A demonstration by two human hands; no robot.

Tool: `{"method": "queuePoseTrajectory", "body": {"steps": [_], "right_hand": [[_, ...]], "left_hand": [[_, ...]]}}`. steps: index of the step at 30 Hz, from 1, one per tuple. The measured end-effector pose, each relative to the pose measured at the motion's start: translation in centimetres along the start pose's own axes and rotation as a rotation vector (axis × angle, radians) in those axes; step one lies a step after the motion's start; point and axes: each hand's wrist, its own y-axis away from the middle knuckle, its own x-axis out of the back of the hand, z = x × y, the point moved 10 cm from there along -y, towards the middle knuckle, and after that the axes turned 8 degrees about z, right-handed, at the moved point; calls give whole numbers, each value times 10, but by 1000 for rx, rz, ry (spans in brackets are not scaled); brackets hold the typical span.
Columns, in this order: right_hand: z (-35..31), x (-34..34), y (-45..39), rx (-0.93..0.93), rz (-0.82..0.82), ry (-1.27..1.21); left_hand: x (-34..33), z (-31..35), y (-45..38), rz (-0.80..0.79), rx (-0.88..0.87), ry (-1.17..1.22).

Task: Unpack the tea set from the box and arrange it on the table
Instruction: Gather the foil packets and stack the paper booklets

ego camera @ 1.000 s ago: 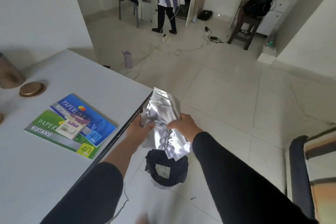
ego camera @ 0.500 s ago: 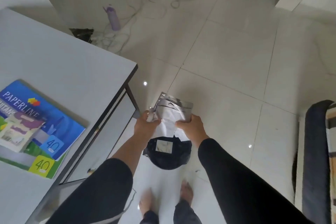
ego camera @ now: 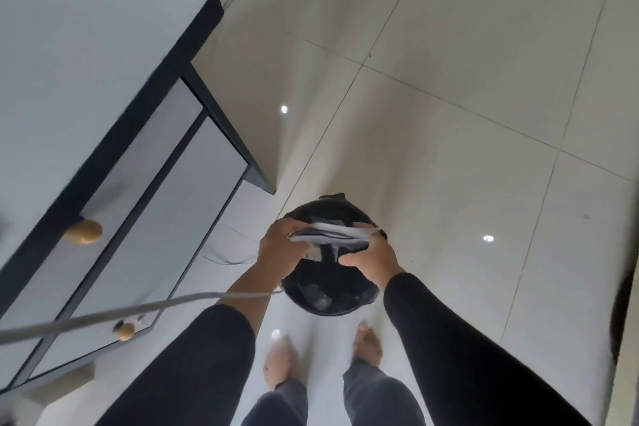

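A crumpled silver foil wrapper [ego camera: 332, 235] is held flat over the mouth of a small bin lined with a black bag [ego camera: 328, 297] on the floor. My left hand [ego camera: 280, 249] grips the wrapper's left end. Its right end is held by my right hand [ego camera: 371, 261]. The wrapper sits at about the bin's rim, and some scraps lie at the bin's bottom. No tea set piece or box is in view.
The white table [ego camera: 86, 45] with a dark edge fills the upper left; two drawers with round wooden knobs [ego camera: 84, 231] hang under it. A grey cable [ego camera: 138, 309] crosses the lower left. My bare feet [ego camera: 368, 344] stand on the pale tiles just behind the bin.
Both hands have lowered the foil wrapper from chest height down onto the bin's mouth. The view has tipped downward, so the booklets on the table have left the frame.
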Motion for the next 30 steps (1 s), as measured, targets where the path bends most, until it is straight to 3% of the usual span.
{"method": "queuePoseTrajectory", "body": {"steps": [3,7,14,24,30], "right_hand": [[22,-13,-10,-51,-35,104],[25,-12,-9,-82,-56,151],[-14,38,25,-113,10,109],[-184,154,117,154,85,161],[-299,169,197,357,91,170]], "left_hand": [[-29,-10,-3,-101,-40,-141],[-42,-6,5,-205,-39,-161],[-4,52,35,-209,-99,-187],[126,170,118,-98,-172,-48],[226,200,166,58,-170,61]]}}
